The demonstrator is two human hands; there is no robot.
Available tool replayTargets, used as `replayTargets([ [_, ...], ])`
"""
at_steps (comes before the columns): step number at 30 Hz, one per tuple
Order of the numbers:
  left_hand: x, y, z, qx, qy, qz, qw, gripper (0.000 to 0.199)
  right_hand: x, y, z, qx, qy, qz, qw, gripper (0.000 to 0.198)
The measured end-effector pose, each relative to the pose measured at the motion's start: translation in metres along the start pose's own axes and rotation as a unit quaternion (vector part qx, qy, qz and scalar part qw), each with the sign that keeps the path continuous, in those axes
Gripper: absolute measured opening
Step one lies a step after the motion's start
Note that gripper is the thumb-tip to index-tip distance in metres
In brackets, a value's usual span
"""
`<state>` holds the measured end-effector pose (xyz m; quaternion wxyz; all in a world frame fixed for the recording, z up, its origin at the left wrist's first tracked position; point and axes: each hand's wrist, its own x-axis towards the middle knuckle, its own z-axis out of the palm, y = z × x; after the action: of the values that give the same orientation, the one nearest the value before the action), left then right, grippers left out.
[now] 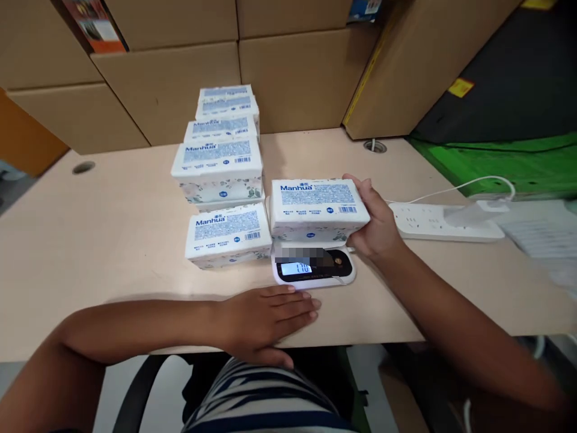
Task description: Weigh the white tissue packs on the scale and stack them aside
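A tissue pack [315, 207] with blue print and a floral side sits on or just over a small digital scale [322, 272] with a lit display. My right hand [376, 219] grips the pack's right end, its thumb at the upper corner and the other fingers partly hidden behind. Flat on the table, just in front of the scale, lies my left hand [265, 319], fingers stretched out and holding nothing. Close to the scale's left is a second tissue pack [228, 233]. Behind that one, more packs of the same kind form a stepped row [219, 159].
Cardboard boxes [193, 90] are stacked along the back of the table [112, 240]. A white power strip [433, 221] with a plugged-in charger and cable lies to the right. Blurred papers [545, 234] are at the far right. Cable holes [84, 168] pierce the tabletop.
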<state>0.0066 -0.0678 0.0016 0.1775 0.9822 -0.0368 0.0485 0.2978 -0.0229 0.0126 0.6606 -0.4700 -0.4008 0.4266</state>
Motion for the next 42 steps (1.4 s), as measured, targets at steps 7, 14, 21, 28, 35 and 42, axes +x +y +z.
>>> replayTargets([
  [7,-0.004,0.0,0.001,-0.027,0.018,-0.006,0.999,0.071,-0.007,-0.011,0.0,-0.088,-0.021,0.053,0.994,0.062],
  [14,-0.01,-0.006,-0.002,-0.039,0.03,-0.003,0.999,0.068,-0.001,-0.008,-0.005,-0.095,0.004,0.096,0.991,0.066],
  [21,-0.005,-0.006,-0.003,0.012,0.073,0.013,0.997,0.061,0.005,-0.002,-0.01,-0.032,-0.024,0.111,0.993,0.063],
  [28,-0.005,-0.003,-0.003,0.075,0.092,0.065,0.991,0.047,0.012,0.001,-0.029,-0.038,-0.023,0.138,0.99,0.064],
  [35,-0.004,-0.004,-0.004,0.053,0.08,0.063,0.993,0.047,0.026,0.018,-0.055,-0.047,0.046,0.032,0.997,0.07],
  [42,-0.005,-0.004,-0.007,0.061,0.068,0.062,0.994,0.046,0.025,0.018,-0.06,-0.055,0.166,-0.073,0.982,0.059],
])
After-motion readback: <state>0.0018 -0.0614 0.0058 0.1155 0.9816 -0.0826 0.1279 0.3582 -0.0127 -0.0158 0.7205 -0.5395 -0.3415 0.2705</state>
